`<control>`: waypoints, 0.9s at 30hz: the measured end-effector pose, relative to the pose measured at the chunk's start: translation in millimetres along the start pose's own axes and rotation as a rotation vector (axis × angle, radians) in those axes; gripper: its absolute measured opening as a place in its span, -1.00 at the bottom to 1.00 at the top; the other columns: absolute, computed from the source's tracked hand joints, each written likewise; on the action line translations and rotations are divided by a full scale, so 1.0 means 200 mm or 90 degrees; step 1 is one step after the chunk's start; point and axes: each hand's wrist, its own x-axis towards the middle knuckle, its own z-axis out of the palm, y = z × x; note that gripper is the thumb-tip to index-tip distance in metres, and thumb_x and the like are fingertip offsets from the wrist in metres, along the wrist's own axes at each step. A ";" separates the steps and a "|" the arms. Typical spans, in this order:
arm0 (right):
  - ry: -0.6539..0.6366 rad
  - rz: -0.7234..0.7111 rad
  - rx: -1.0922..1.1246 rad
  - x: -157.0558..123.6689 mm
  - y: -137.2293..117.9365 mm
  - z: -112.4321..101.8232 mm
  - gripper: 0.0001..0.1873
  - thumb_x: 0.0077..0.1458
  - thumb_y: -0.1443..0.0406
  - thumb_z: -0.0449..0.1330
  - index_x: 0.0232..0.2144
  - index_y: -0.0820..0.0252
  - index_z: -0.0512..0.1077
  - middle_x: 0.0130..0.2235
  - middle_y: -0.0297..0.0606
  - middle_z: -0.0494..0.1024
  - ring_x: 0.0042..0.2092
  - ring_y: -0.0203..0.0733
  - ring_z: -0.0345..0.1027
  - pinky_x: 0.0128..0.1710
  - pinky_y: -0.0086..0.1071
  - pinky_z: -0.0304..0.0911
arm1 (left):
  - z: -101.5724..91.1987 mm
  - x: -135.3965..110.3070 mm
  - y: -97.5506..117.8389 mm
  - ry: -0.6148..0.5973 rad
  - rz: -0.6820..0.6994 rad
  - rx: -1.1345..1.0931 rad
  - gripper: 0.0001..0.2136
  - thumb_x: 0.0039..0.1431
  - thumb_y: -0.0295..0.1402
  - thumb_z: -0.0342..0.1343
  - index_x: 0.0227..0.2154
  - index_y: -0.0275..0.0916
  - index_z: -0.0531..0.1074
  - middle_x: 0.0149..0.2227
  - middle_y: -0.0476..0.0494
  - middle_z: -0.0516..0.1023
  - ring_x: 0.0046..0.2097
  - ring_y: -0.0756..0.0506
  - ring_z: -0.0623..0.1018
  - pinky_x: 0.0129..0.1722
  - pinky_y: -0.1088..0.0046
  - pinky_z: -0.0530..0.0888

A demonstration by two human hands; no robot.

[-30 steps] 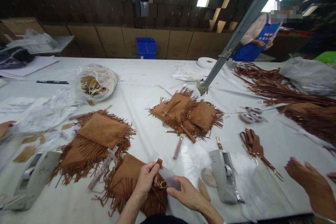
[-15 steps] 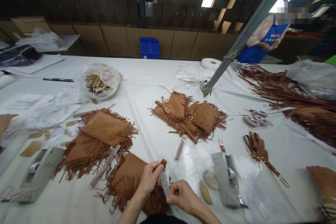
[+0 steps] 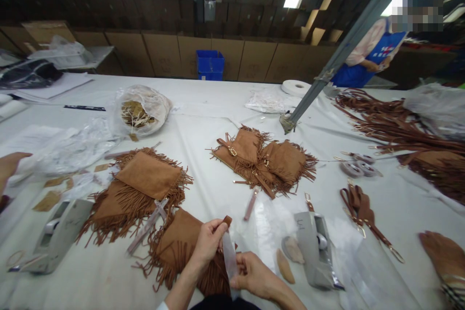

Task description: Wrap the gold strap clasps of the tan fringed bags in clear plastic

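A short brown leather strap (image 3: 227,220) is pinched at its top end between the thumb and fingers of my left hand (image 3: 209,241). A clear plastic strip (image 3: 229,254) runs down from it. My right hand (image 3: 250,275) is closed on the lower end of that plastic, with thumb and forefinger together. Under and beside my left hand lies a brown fringed suede bag (image 3: 180,235). To the right of my right hand stands a grey tape dispenser (image 3: 314,247), beside a tan, half-round piece (image 3: 285,266).
More fringed bags (image 3: 148,174) lie at left, others (image 3: 254,155) mid-table. Plastic-wrapped straps (image 3: 147,227), a second dispenser (image 3: 60,237) and loose straps (image 3: 359,208) surround me. A metal post (image 3: 319,82) rises from the table. Other people's hands (image 3: 10,167) reach in at both edges.
My right hand has shifted slightly at the plastic's lower end; my left hand keeps its hold. Another person's hand at the left edge reaches further in. The whole view has shifted slightly.
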 end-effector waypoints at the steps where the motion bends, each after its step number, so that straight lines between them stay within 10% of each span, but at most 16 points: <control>1: -0.019 0.001 -0.001 0.00 0.00 0.00 -0.91 -0.29 0.45 0.16 -0.63 0.25 0.29 -0.63 -0.51 0.18 -0.56 -0.44 0.00 -0.61 -0.56 -0.14 | 0.00 0.00 0.00 0.001 0.001 0.000 -0.59 -0.01 0.02 0.14 -0.53 -0.30 0.38 -0.79 0.20 0.16 -0.73 0.13 0.15 -0.72 0.63 0.12; 11: 0.016 -0.006 0.066 0.01 -0.01 0.00 -0.84 -0.29 0.35 0.27 -0.65 0.24 0.32 -0.64 -0.49 0.25 -0.56 -0.43 0.05 -0.60 -0.55 -0.10 | 0.00 0.03 0.00 0.026 -0.005 -0.008 -0.58 -0.03 0.06 0.12 -0.52 -0.27 0.36 -0.83 0.22 0.15 -0.77 0.10 0.17 -0.76 0.62 0.15; 20: -0.114 -0.008 0.209 -0.01 -0.06 -0.04 -0.82 -0.22 0.28 0.34 -0.50 0.29 0.50 -0.55 -0.41 0.43 -0.50 -0.38 0.20 -0.49 -0.53 0.03 | 0.00 0.03 0.01 0.010 -0.001 0.021 -0.58 -0.03 0.04 0.13 -0.49 -0.31 0.42 -0.79 0.20 0.16 -0.74 0.12 0.16 -0.74 0.63 0.11; 27: 0.148 0.015 0.416 0.02 -0.08 -0.06 -0.67 -0.24 0.15 0.42 -0.59 0.30 0.44 -0.66 -0.40 0.41 -0.62 -0.42 0.17 -0.62 -0.55 0.02 | -0.01 0.03 -0.01 0.015 0.005 0.056 -0.57 -0.01 0.03 0.12 -0.44 -0.33 0.45 -0.79 0.20 0.15 -0.72 0.11 0.15 -0.71 0.62 0.11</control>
